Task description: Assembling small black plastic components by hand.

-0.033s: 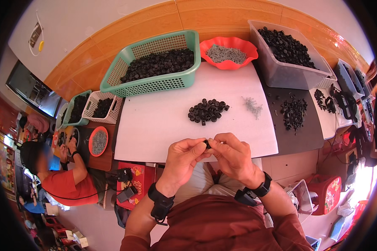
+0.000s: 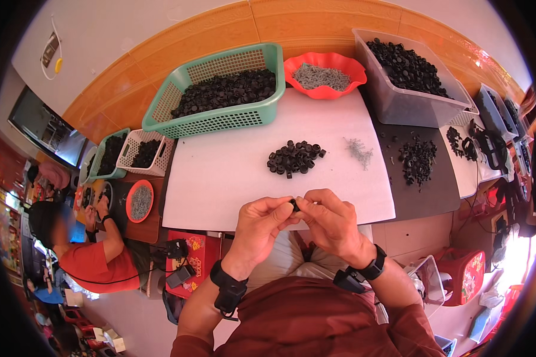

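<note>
Over the near edge of the white work sheet (image 2: 220,196), my left hand (image 2: 263,220) pinches a small round black plastic cap (image 2: 294,205) between thumb and fingertips. The thumb and forefinger of my right hand (image 2: 330,221) close on the same cap from the other side. Whether a screw is also between these fingers cannot be made out. Beyond my hands lies a pile of similar black caps (image 2: 295,159). To its right is a small heap of thin silvery screws (image 2: 359,153).
A green basket (image 2: 220,122) of black caps, a red scalloped bowl (image 2: 324,92) of screws and a clear bin (image 2: 420,104) of caps stand along the back. Loose black parts (image 2: 417,160) lie at right. A co-worker (image 2: 104,256) sits at left beside an orange-rimmed bowl (image 2: 140,202).
</note>
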The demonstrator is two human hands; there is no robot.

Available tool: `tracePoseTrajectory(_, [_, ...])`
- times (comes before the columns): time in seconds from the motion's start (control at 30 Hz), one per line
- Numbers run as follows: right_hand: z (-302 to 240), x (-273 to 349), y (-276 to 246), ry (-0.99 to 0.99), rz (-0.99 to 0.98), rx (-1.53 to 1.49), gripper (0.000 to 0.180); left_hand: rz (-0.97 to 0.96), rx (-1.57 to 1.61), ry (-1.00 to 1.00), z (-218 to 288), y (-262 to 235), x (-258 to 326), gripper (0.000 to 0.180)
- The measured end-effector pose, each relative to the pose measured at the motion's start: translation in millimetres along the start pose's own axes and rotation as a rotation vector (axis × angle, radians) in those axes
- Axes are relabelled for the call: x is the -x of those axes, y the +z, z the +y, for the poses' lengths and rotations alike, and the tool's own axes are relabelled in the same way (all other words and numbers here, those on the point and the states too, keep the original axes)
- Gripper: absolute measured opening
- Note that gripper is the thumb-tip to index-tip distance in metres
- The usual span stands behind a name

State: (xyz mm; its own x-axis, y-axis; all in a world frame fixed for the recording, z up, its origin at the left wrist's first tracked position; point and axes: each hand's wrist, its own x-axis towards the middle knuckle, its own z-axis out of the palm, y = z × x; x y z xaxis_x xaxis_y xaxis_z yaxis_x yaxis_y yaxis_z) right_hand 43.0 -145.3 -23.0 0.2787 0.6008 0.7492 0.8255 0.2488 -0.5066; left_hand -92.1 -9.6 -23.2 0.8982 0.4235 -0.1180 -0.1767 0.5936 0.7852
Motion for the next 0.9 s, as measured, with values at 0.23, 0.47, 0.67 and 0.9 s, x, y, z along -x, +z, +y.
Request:
tracePoseTrajectory(0.23, [-1.9,0.6,-1.8,0.048,-0.015,-0.046,0.039,0.000,-0.111,0.028,-1.1,0.3,2.8,0.021])
tracePoseTrajectory(0.47, [-5.8,-3.8,-3.4,0.143,-0.073,-0.144,0.026,0.010,-0.139,0.051,-4.5,3.5,7.4,0.018])
tracePoseTrajectory(0.67, [-4.7,-1.4,-4.6,0.201,-0.131,-0.171,0.027,0.018,-0.150,0.093,-5.2,5.2,9.6,0.017])
tracePoseTrajectory(0.9, [-14.0,-8.2,-10.5,0.214,-0.175,-0.208,0.033,0.006,-0.209,0.103,0.0,4.0,11.2,0.013])
